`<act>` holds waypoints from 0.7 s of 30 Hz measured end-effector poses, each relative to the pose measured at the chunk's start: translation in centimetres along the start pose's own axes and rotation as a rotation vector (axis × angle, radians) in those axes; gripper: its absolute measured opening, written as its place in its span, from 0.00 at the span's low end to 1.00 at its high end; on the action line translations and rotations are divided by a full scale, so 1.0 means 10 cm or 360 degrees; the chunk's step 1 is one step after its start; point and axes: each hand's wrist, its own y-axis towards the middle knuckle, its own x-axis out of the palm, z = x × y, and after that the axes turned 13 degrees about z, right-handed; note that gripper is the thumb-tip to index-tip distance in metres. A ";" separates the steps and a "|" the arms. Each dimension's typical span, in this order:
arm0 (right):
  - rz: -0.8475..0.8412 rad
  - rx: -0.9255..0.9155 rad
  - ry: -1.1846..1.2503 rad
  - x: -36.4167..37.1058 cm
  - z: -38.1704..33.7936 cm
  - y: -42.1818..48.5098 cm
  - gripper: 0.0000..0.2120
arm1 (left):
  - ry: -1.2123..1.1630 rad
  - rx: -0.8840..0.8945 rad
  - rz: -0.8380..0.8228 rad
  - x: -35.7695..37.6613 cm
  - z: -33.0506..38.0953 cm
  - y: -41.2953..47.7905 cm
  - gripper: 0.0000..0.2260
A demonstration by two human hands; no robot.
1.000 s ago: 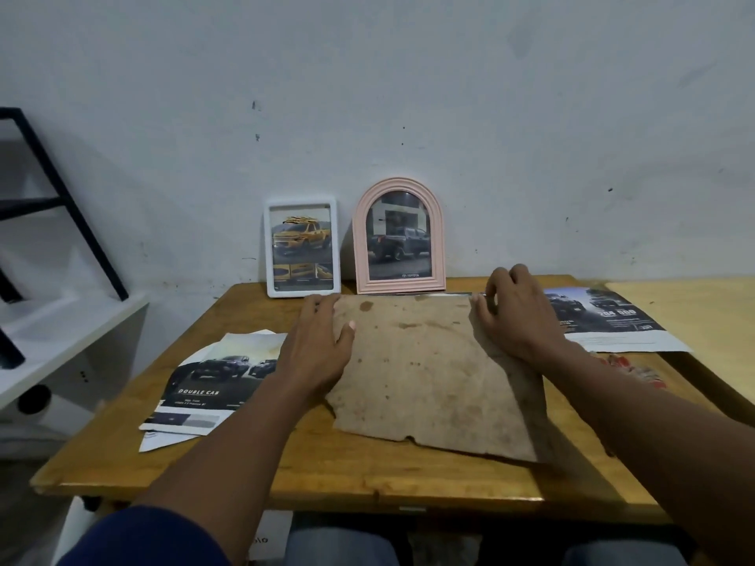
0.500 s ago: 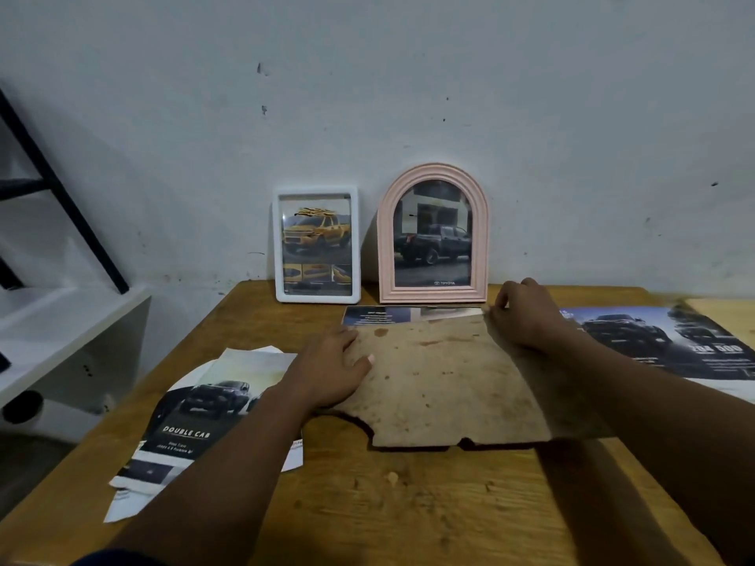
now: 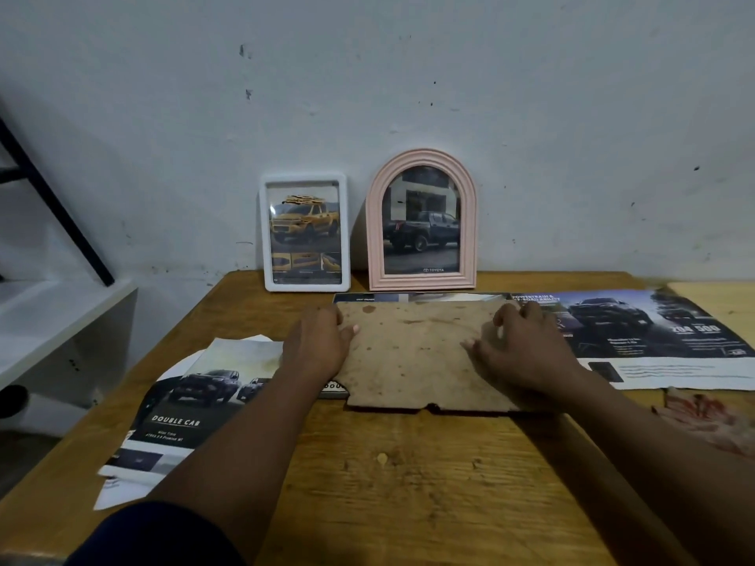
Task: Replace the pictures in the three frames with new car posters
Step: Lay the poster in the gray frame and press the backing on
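1. your left hand [image 3: 318, 345] sits at the left edge of the brown backing board [image 3: 412, 357]. the thumb lies flat on the board's face and the fingers [image 3: 327, 316] bend down over the edge, so the hand grips that side. how far they reach under it cannot be told.
2. your right hand [image 3: 527, 353] rests on the board's right part. its fingers are loosely bent, with the tips on the face near the far right corner and the thumb spread toward the middle. it pinches nothing.
3. the board lies flat on the wooden table [image 3: 408, 484] between your hands, on top of a dark printed sheet [image 3: 408, 297] that shows at its far edge.
4. a white frame [image 3: 304, 232] and a pink arched frame [image 3: 423, 220] stand against the wall just behind, each showing a car picture.
5. a "double cab" poster [image 3: 192, 402] lies left of your left hand, and a wide poster [image 3: 653, 332] lies right of your right hand.
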 end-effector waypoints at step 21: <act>0.0120 -0.0111 0.0187 0.08 0.10 -0.16 0.34 | -0.0349 -0.0133 0.0045 0.04 0.04 -0.18 0.23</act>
